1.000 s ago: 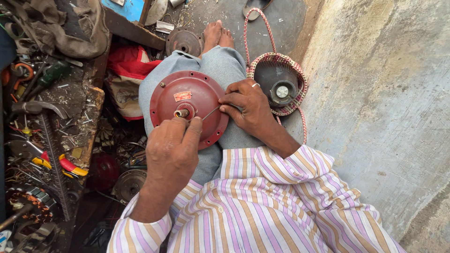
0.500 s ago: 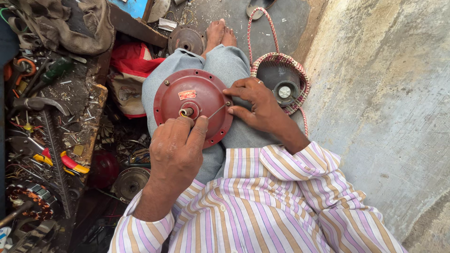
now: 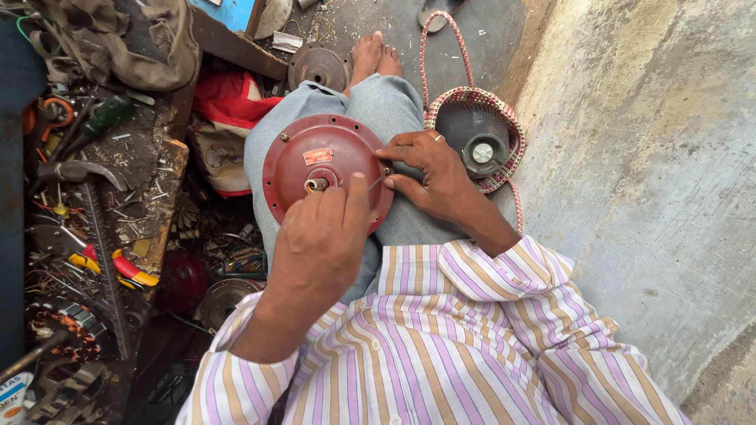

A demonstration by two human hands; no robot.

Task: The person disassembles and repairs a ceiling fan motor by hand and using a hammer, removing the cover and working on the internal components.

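Note:
A round red fan motor cover (image 3: 295, 161) rests on my lap, with a short metal shaft (image 3: 315, 185) sticking out of its centre. My left hand (image 3: 319, 244) comes from below, and its fingertips are pinched together right at the shaft. My right hand (image 3: 429, 177) grips the cover's right rim, fingers curled over the edge. A thin wire (image 3: 376, 182) runs between the shaft and my right fingers. My grey trousers (image 3: 378, 98) and bare feet (image 3: 374, 51) lie beyond the cover.
A woven pink basket (image 3: 504, 118) holding a round metal part (image 3: 482, 152) stands at my right, against a concrete wall (image 3: 646, 157). At my left lie pliers with red handles (image 3: 118, 267), a hammer (image 3: 75, 171), wire coils, a red bag (image 3: 224, 106) and a rusty disc (image 3: 319, 67).
My left fingers have shifted slightly over the shaft. My right hand keeps its hold on the rim. The cover stays on my lap.

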